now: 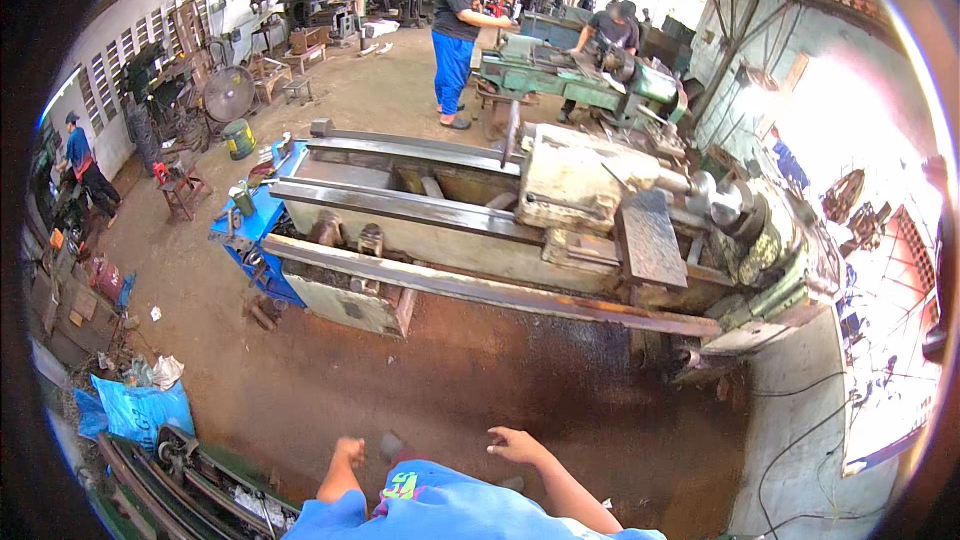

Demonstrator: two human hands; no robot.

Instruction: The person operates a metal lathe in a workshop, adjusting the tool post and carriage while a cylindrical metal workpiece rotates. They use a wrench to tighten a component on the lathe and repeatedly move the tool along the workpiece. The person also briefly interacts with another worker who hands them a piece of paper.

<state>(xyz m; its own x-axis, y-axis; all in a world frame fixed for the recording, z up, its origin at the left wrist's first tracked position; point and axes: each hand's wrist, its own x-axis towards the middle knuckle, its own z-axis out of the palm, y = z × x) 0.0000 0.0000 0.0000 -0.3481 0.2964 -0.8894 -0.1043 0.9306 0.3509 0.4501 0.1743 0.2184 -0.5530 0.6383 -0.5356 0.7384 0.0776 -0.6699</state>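
Observation:
Both my hands hang in front of my blue shirt, over the brown floor. My left hand has its fingers curled in, with nothing seen in it. To its right, my right hand points leftward with its fingers partly stretched out, holding nothing. Neither hand touches anything. Ahead of me lies a large, worn lathe with long metal bed rails. Its carriage carries a flat dark plate, and a round chuck sits toward the right end.
A blue bench stands at the lathe's left end. Close by at lower left are a blue sack and another machine bed. Cables run along the right. Beyond the lathe, people stand around a green machine.

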